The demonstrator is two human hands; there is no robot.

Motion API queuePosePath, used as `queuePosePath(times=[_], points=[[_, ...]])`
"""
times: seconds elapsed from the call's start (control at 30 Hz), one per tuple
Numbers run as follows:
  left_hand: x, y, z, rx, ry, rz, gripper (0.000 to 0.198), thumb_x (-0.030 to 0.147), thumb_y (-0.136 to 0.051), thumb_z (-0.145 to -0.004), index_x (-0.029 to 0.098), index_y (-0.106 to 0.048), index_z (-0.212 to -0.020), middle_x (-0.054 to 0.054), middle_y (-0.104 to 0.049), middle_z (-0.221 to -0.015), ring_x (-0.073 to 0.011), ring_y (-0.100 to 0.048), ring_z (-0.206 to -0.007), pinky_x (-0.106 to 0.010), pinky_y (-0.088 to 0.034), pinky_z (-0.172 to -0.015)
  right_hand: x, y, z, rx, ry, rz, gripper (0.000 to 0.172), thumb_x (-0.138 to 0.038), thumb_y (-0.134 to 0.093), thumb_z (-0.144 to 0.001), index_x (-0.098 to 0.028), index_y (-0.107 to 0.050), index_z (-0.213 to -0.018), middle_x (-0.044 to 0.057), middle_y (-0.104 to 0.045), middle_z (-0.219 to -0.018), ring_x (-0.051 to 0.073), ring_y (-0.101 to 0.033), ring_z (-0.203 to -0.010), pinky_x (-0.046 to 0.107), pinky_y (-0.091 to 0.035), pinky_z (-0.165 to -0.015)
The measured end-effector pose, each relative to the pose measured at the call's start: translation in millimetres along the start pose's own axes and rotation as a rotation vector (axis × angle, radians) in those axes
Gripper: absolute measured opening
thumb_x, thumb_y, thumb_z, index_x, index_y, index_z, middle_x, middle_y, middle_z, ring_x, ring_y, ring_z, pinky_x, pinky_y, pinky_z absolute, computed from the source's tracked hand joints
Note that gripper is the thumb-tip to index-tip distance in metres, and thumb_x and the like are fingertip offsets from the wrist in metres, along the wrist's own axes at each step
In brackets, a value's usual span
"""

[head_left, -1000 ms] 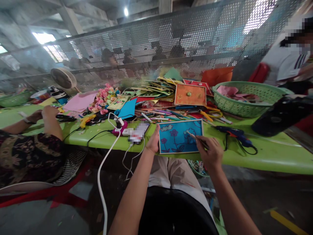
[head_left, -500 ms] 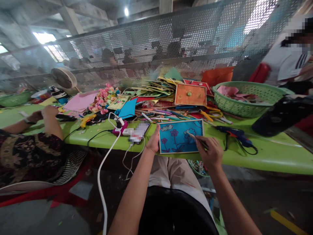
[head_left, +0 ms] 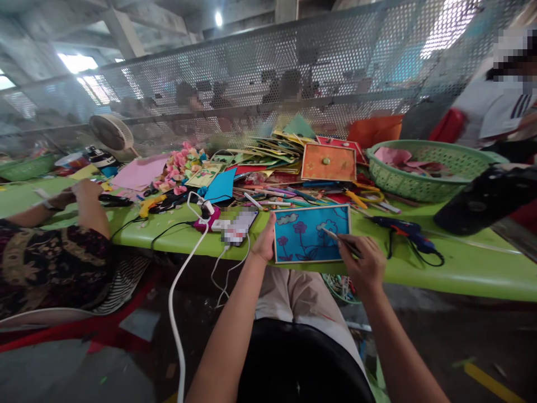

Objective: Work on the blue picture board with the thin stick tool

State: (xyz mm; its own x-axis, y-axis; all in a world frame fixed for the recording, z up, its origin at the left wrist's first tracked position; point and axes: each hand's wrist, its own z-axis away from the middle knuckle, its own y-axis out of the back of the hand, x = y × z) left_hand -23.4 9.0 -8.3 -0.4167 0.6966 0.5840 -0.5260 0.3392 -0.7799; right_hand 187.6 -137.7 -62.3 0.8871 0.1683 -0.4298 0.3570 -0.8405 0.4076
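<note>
My left hand (head_left: 264,240) grips the left edge of a framed picture (head_left: 310,253), thumb along the frame. The picture has a pale thin border and a blue ground, with purple flowers and a white cloud drawn on it. It is held tilted at the table's front edge, above my lap. In my right hand (head_left: 364,263) a slim pen-like tool (head_left: 329,232) is pinched, with a pale tip and a darker rear part; its exact kind is unclear. The tip rests at a whitish flower head on the picture's right side.
A phone (head_left: 242,226) and a purple power strip (head_left: 206,220) with cables lie left of the picture. Rightward are a glue gun (head_left: 405,230), a black bottle (head_left: 482,198) and a green basket (head_left: 413,182). Pens and stacked cards lie behind. Another person's hands (head_left: 86,196) work at left.
The tool's tip has shifted very slightly on the whitish flower, with my right hand moving a little. The picture stays in my left hand; the whole view has drifted slightly.
</note>
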Motion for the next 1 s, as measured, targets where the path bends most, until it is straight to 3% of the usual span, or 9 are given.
queuePosePath(times=[0.6, 0.83, 1.0], points=[[-0.4, 3.0, -1.2, 0.019, 0.002, -0.018, 0.064, 0.062, -0.036, -0.117, 0.026, -0.063, -0.162, -0.010, -0.084, -0.133, -0.0340, -0.075, -0.136, -0.054, -0.056, -0.122, 0.7, -2.0, -0.2, -0.036, 0.010, 0.011, 0.013, -0.035, -0.069, -0.104, -0.028, -0.080, -0.103, 0.004, -0.085, -0.092, 0.024, -0.072, -0.079, 0.041, -0.050, -0.078], [-0.7, 3.4, -1.1, -0.019, -0.017, -0.004, 0.061, 0.058, -0.042, -0.116, 0.026, -0.060, -0.165, -0.011, -0.081, -0.140, -0.0353, -0.074, -0.136, -0.059, -0.054, -0.124, 2.3, -4.1, 3.0, -0.048, -0.022, 0.038, 0.016, -0.038, -0.069, -0.105, -0.027, -0.082, -0.106, 0.005, -0.084, -0.094, 0.025, -0.071, -0.083, 0.041, -0.048, -0.079], [-1.4, 5.8, -2.6, 0.021, -0.049, -0.023, 0.061, 0.054, -0.040, -0.117, 0.024, -0.059, -0.166, -0.011, -0.081, -0.139, -0.0368, -0.073, -0.137, -0.061, -0.055, -0.124, 3.1, -4.3, 2.4, -0.052, 0.031, 0.031, 0.014, -0.036, -0.069, -0.106, -0.027, -0.081, -0.108, 0.005, -0.085, -0.096, 0.024, -0.070, -0.083, 0.040, -0.048, -0.079]])
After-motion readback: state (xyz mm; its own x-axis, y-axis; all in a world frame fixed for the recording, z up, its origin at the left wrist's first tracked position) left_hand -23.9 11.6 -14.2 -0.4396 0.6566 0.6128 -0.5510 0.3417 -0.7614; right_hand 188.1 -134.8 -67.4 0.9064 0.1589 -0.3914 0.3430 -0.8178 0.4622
